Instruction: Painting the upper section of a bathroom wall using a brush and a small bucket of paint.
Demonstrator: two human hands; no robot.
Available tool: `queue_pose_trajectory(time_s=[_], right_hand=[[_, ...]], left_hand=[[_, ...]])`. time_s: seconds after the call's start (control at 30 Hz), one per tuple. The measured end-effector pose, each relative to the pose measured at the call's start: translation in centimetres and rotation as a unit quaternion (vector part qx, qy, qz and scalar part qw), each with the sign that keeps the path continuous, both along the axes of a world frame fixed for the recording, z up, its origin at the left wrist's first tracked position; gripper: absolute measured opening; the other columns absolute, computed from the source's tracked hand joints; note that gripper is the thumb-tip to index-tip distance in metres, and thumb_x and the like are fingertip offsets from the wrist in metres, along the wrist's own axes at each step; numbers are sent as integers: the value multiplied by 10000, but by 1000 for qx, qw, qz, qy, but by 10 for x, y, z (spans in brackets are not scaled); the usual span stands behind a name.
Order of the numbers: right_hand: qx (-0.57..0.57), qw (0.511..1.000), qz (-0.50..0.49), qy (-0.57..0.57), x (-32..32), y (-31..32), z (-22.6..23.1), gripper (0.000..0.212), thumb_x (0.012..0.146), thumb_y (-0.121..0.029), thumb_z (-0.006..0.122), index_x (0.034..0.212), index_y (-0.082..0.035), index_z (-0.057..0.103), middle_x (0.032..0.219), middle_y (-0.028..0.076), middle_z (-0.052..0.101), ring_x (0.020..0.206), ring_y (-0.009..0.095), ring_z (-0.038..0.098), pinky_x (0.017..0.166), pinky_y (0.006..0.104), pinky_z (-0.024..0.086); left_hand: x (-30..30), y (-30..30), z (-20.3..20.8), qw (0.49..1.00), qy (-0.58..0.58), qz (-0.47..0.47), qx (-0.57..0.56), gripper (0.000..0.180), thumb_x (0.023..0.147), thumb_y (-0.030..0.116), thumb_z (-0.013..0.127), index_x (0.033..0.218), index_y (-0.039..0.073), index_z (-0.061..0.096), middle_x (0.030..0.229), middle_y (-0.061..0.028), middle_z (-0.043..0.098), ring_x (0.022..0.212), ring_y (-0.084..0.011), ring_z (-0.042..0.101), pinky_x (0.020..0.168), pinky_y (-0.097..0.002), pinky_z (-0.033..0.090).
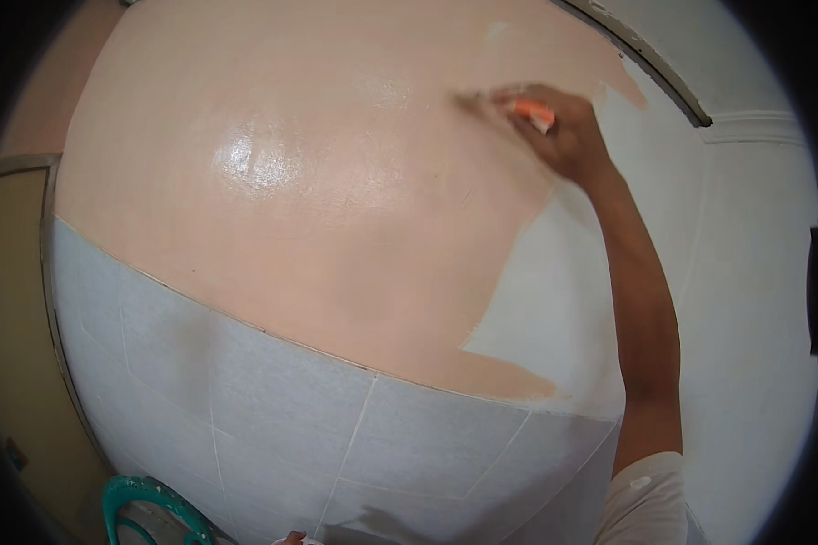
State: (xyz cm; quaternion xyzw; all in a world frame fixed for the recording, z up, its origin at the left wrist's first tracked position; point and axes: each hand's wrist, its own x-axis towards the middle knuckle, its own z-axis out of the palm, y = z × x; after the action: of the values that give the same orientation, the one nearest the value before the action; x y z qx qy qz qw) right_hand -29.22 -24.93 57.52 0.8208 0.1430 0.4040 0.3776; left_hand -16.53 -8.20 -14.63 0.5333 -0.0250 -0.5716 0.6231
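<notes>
My right hand [568, 136] is raised at the upper right, closed round the orange handle of a paintbrush [534, 113]. The brush's bristles, smeared by motion, point left against the wall's peach paint [336, 227], which shines wet in places. To the right of the ragged paint edge the wall is pale white [554, 282]. At the bottom edge only a bit of my left hand [294, 539] shows, its fingers over the white rim of a container [312, 542]. The rest of that hand and of the container lies outside the picture.
Grey-blue tiles [282, 391] cover the wall below the paint. A green plastic chair [145, 490] stands at the lower left, near a yellowish door [18, 300]. Along the upper right runs a dark strip [654, 64].
</notes>
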Motion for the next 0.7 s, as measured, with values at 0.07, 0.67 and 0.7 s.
queue_pose_trajectory(time_s=[0.07,0.67,0.7], right_hand=[[-61,992,-5,-109,1,0,42,127,862,-91,650,976,-59,695,996,79,705,938,221,681,799,302,527],[-130,977,-52,-162,16,-1,84,123,873,-103,638,984,-88,691,1024,56,700,943,214,673,805,303,516],[-128,977,-54,-161,15,5,93,123,873,-103,638,984,-88,691,1024,56,700,943,214,673,805,303,516]], left_hand=[[1,-7,-42,998,-20,1,-55,391,918,453,488,1011,76,536,581,25,417,390,-80,271,379,-247,201],[2,8,25,998,11,3,-58,389,918,440,495,823,68,560,502,42,352,381,-89,258,381,-260,194],[-5,13,37,998,-20,36,-49,390,915,448,494,789,83,555,501,44,346,381,-90,258,381,-261,195]])
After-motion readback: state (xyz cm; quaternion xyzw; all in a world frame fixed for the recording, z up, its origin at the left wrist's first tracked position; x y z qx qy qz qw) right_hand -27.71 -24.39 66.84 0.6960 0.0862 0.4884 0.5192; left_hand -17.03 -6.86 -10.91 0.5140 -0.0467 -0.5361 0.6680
